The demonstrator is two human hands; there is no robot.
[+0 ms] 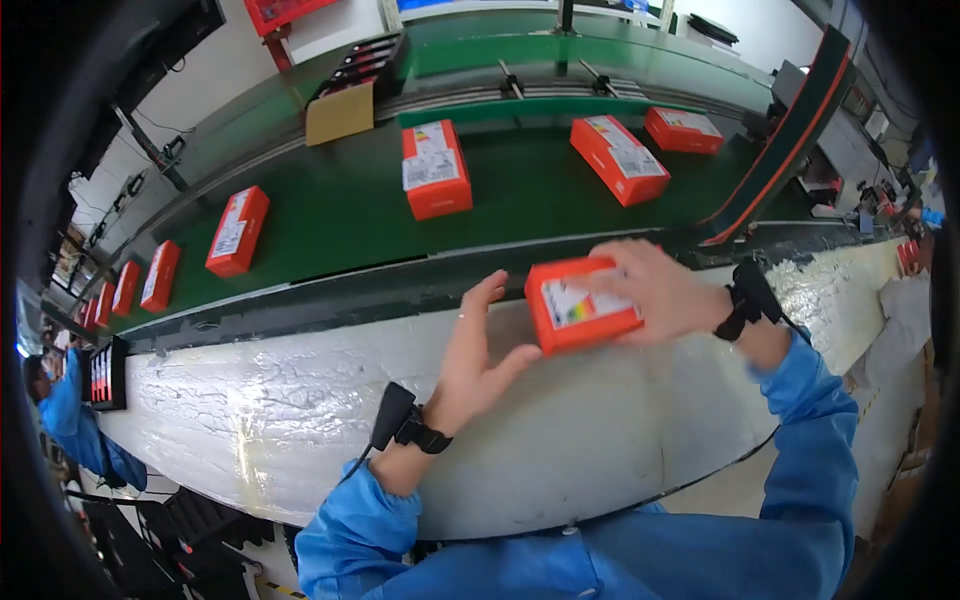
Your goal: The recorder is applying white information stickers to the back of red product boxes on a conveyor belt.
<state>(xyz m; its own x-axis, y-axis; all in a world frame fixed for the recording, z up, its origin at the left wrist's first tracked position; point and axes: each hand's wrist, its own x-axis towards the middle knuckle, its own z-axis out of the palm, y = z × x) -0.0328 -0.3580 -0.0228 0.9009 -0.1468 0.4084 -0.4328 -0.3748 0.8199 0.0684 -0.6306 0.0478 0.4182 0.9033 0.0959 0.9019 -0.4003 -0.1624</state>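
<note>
A red box with a white label and coloured bars is in my right hand, whose fingers wrap over its top and right side. It is held above the pale work surface, slightly blurred. My left hand is to the left of the box, thumb and fingers spread, holding nothing. The thumb tip is close to the box's lower left corner; whether they touch I cannot tell. Beyond my hands, similar red boxes rest on the green conveyor belt, one of them a labelled box behind my right hand.
A pale, film-covered work surface runs along the belt's near edge. On the right, a dark slanted guide with an orange stripe crosses the belt. A cardboard flap and black tray stand at the back. At far left is another person's blue sleeve.
</note>
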